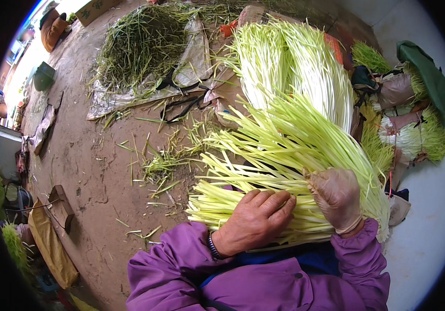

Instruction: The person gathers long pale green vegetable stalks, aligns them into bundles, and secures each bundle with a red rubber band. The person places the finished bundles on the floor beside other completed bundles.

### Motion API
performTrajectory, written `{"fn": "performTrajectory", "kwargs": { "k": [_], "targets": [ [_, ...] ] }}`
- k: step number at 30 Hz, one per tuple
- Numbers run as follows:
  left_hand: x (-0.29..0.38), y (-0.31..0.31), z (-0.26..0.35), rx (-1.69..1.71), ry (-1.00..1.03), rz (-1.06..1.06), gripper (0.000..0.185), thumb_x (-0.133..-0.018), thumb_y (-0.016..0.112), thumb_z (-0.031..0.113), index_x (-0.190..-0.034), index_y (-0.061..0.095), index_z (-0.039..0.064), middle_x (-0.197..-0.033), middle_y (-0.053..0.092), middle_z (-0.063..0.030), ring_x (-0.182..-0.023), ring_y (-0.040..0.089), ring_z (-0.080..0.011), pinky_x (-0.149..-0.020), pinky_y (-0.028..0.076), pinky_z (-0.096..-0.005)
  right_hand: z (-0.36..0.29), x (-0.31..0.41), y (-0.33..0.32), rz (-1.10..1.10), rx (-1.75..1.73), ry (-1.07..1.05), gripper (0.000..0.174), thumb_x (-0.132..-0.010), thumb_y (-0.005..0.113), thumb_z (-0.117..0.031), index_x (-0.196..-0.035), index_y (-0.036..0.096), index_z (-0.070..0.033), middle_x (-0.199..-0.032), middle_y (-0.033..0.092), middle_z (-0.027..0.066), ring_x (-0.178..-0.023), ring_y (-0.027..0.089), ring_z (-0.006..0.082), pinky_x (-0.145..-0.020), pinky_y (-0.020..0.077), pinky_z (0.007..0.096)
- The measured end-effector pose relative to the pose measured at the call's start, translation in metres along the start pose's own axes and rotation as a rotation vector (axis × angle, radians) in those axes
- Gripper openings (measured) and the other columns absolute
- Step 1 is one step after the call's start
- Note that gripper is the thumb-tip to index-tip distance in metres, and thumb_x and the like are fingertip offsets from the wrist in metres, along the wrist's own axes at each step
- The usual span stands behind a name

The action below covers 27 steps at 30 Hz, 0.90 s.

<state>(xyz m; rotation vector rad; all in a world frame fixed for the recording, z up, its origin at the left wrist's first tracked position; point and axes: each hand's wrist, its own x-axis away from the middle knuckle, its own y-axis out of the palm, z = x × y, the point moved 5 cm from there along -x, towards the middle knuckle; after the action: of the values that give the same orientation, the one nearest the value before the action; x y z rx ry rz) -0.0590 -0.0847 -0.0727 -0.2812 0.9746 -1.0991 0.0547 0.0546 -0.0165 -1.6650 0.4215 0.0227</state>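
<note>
A loose sheaf of pale yellow-green chives (242, 151), apparently blanched garlic chives, spreads across my lap. My bare left hand (257, 219), with a dark banded bracelet at the wrist, lies over the lower stalks, fingers curled down around them. To its right, my right hand (335, 198) wears a thin translucent glove and is closed in a fist over the stalks. A brownish, withered bit shows at its thumb and fingers. Beyond the sheaf, a large bundle of chives (284, 66) with white stems lies on woven sacking.
A heap of dry green trimmings (140, 46) sits on a plastic sheet (109, 103) at the upper left. Cut scraps (164, 161) litter the earthen floor (90, 155). Tied chive bundles (413, 132) stand by the white wall (424, 225). A wooden stool (61, 210) lies at left.
</note>
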Motion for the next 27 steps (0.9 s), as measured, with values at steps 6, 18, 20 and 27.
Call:
{"fn": "performTrajectory", "kwargs": {
  "k": [6, 18, 20, 27],
  "targets": [
    [0.006, -0.001, 0.0, -0.006, 0.006, -0.031, 0.041, -0.081, 0.078, 0.015, -0.12, 0.068, 0.006, -0.111, 0.069, -0.0075, -0.095, 0.068, -0.0244, -0.082, 0.053, -0.0388, 0.004, 0.008, 0.003, 0.058, -0.046, 0.134, 0.037, -0.078, 0.08, -0.005, -0.114, 0.075, -0.012, -0.092, 0.07, 0.0051, -0.084, 0.064, 0.0291, -0.076, 0.046, 0.0407],
    [0.009, -0.004, -0.044, 0.783, -0.531, 0.173, 0.026, -0.102, 0.062, 0.005, -0.127, 0.066, -0.002, -0.113, 0.07, -0.0095, -0.095, 0.068, -0.0146, -0.081, 0.053, -0.0292, 0.018, 0.015, 0.006, 0.122, -0.278, 0.28, 0.036, -0.082, 0.078, -0.004, -0.117, 0.076, -0.013, -0.091, 0.068, 0.0064, -0.082, 0.063, 0.0314, -0.074, 0.0486, 0.0404],
    [0.007, -0.002, -0.055, 1.011, -0.668, 0.16, 0.029, -0.103, 0.062, 0.006, -0.131, 0.063, -0.002, -0.119, 0.069, -0.0072, -0.1, 0.067, -0.0116, -0.085, 0.053, -0.0258, 0.018, 0.015, 0.006, 0.142, -0.3, 0.278, 0.033, -0.082, 0.078, -0.003, -0.114, 0.076, -0.011, -0.089, 0.068, 0.007, -0.08, 0.063, 0.0314, -0.073, 0.0492, 0.0398],
    [-0.025, 0.009, -0.066, 1.156, -0.74, -0.104, 0.04, -0.101, 0.068, 0.009, -0.138, 0.056, -0.001, -0.118, 0.07, -0.0087, -0.097, 0.066, -0.0118, -0.084, 0.054, -0.0264, 0.023, 0.018, 0.009, 0.169, -0.487, 0.368, 0.025, -0.084, 0.076, 0.0, -0.108, 0.077, -0.006, -0.087, 0.07, 0.0099, -0.079, 0.065, 0.0292, -0.073, 0.0508, 0.0378]
  ]
}}
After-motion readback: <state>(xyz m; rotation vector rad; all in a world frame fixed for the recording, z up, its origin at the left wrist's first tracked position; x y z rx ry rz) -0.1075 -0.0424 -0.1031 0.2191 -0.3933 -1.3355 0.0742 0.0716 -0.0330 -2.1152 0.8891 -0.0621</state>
